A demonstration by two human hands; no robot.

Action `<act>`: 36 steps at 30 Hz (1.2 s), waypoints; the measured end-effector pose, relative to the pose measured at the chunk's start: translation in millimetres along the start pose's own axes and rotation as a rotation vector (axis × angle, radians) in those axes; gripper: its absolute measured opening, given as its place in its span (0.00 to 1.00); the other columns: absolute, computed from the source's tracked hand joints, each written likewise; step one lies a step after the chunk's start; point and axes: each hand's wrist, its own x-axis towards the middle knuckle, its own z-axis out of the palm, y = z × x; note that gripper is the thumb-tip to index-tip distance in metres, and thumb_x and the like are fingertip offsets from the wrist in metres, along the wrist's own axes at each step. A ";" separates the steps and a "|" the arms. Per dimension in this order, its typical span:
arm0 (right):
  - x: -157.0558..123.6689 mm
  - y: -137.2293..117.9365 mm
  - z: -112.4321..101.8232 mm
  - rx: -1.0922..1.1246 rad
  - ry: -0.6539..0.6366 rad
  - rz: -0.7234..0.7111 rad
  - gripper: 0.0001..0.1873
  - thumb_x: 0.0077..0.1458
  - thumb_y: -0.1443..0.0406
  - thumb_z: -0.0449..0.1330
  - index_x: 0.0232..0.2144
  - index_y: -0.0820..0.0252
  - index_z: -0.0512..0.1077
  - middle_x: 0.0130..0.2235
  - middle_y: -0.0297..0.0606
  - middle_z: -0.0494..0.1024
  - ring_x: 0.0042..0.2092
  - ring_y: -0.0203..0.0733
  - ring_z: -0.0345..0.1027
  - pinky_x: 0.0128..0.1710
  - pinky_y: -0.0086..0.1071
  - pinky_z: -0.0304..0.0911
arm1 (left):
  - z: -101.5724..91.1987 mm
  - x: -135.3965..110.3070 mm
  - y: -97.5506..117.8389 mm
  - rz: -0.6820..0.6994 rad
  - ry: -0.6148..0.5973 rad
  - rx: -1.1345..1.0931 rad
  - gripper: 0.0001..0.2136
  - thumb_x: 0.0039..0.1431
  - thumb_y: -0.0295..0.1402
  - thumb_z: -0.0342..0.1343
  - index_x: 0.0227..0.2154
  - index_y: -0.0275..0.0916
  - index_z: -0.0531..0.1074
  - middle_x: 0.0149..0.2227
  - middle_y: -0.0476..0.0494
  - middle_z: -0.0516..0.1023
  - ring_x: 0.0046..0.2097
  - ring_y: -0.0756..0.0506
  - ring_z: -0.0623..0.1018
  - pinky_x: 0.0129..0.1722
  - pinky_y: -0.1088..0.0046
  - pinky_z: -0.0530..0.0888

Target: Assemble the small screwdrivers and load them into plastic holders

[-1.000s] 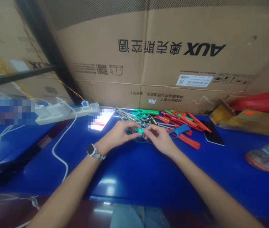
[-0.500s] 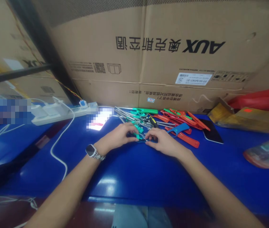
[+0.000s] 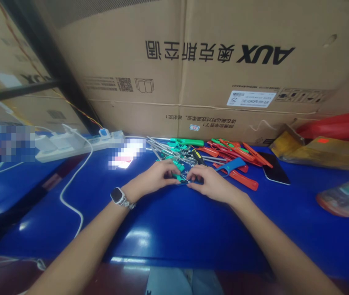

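Brought slightly nearer the person than one second ago are the left hand point(image 3: 154, 179), the right hand point(image 3: 213, 184) and a green piece point(image 3: 179, 178). Small and bright, with thin pale strands point(image 3: 184, 177) beside it, the piece is held between the hands, in front of the metal rods point(image 3: 155, 148) on the blue table point(image 3: 162, 221). By left thumb and fingers, nearly closed, it is pinched; right fingers are curled, slightly parted from the thumb, and whether anything is gripped there cannot be told.
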 end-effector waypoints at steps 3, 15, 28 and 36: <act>0.1 -0.3 -0.3 0.003 -0.003 0.005 0.03 0.55 0.68 0.64 0.34 0.57 0.74 0.33 0.34 0.74 0.38 0.40 0.68 0.39 0.32 0.61 | -2.7 -0.4 -0.1 -0.022 0.009 0.002 0.09 0.57 0.33 0.65 0.40 0.37 0.78 0.38 0.44 0.73 0.37 0.47 0.75 0.38 0.70 0.72; 1.3 -2.0 -2.2 0.033 -0.008 0.026 0.03 0.54 0.69 0.65 0.31 0.58 0.73 0.32 0.33 0.73 0.36 0.38 0.67 0.37 0.31 0.60 | 2.3 2.0 -4.1 -0.001 0.046 0.005 0.10 0.56 0.34 0.66 0.39 0.36 0.78 0.37 0.45 0.73 0.36 0.48 0.76 0.37 0.72 0.74; 1.7 -3.5 -4.1 0.072 -0.016 0.041 0.04 0.53 0.70 0.65 0.31 0.58 0.74 0.32 0.33 0.73 0.35 0.38 0.68 0.36 0.31 0.61 | 4.0 1.6 -0.5 0.021 0.010 -0.047 0.09 0.58 0.33 0.63 0.41 0.38 0.78 0.37 0.44 0.75 0.35 0.48 0.76 0.36 0.72 0.74; 2.6 -4.0 -3.6 0.070 -0.008 0.042 0.03 0.52 0.70 0.65 0.30 0.58 0.74 0.31 0.33 0.74 0.35 0.38 0.68 0.36 0.31 0.61 | 3.5 2.0 -4.0 0.099 0.083 0.109 0.11 0.61 0.24 0.53 0.41 0.39 0.79 0.38 0.43 0.78 0.39 0.46 0.76 0.43 0.66 0.74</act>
